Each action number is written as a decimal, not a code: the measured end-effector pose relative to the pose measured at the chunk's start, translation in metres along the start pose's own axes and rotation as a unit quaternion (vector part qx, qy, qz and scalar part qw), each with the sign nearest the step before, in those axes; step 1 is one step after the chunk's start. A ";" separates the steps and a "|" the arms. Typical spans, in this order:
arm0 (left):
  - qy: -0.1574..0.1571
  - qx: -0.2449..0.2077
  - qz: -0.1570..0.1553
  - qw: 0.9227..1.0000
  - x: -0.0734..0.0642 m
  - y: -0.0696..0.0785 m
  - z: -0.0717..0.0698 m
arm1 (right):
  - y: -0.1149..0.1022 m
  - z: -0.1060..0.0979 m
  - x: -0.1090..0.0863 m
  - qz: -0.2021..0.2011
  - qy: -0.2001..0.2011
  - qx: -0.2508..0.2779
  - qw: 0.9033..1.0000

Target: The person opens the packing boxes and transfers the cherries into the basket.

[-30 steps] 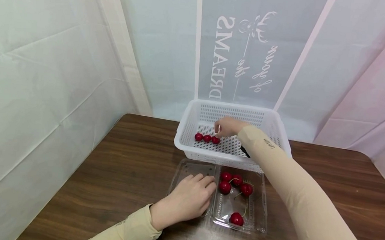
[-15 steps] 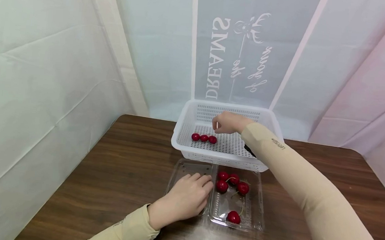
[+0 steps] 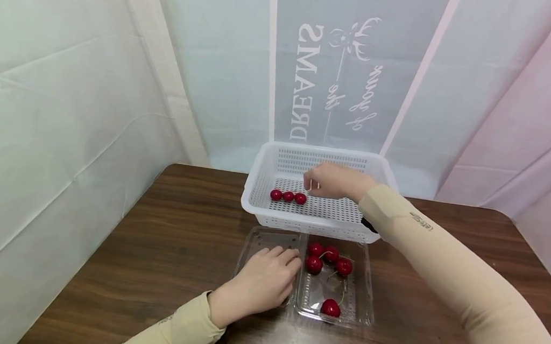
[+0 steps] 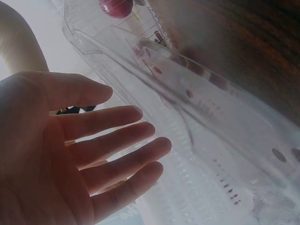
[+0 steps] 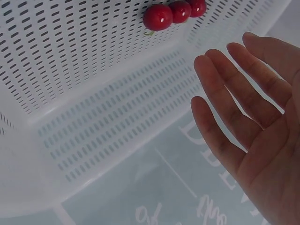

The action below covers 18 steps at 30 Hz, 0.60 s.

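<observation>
Three red cherries [image 3: 288,196] lie in a row on the floor of the white perforated basket [image 3: 312,223], toward its left side. Over the basket, just right of the row, hovers my right hand [image 3: 337,180]; in the right wrist view its fingers [image 5: 218,126] are loosely extended and hold nothing. My left hand [image 3: 267,279] lies over the lid half of the clear plastic clamshell box [image 3: 364,303]. Its fingers [image 4: 122,140] are relaxed, near the clear plastic; contact is hard to tell. Several cherries with stems sit in the box's right half, one cherry [image 3: 330,307] apart near the front.
A brown wooden table [image 3: 193,230] bears the box and the basket, with the basket directly behind the box. Pale curtains [image 3: 340,90] hang close behind and to both sides. My right forearm crosses the basket's right front corner.
The right hand has come up off the rightmost cherry in the basket row and drawn slightly right. The left hand has stayed over the lid; the whole head view has shifted a little.
</observation>
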<state>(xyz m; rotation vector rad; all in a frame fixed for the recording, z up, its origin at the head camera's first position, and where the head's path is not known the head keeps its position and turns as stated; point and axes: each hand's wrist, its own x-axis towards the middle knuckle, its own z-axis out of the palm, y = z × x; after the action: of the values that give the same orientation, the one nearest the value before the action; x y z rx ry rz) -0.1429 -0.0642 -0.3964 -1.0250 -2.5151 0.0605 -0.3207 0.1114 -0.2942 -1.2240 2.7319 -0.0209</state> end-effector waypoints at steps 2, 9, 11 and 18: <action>-0.001 0.000 0.000 1.000 0.000 0.000 0.000 | -0.002 0.000 -0.007 -0.006 0.012 0.001 1.000; -0.001 -0.002 -0.001 1.000 0.000 -0.001 -0.002 | -0.006 0.000 -0.028 -0.031 0.063 0.003 0.998; -0.001 -0.003 -0.001 1.000 0.000 -0.001 -0.002 | -0.006 0.000 -0.033 -0.040 0.077 0.002 0.996; 0.000 -0.007 0.001 1.000 0.000 0.000 -0.002 | -0.010 0.000 -0.052 -0.065 0.120 -0.007 0.991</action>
<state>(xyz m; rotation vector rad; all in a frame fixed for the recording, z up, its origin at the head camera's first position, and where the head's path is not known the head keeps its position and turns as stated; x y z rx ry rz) -0.1420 -0.0642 -0.3943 -1.0321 -2.5188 0.0450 -0.2791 0.1437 -0.2869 -1.4927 2.8490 -0.1739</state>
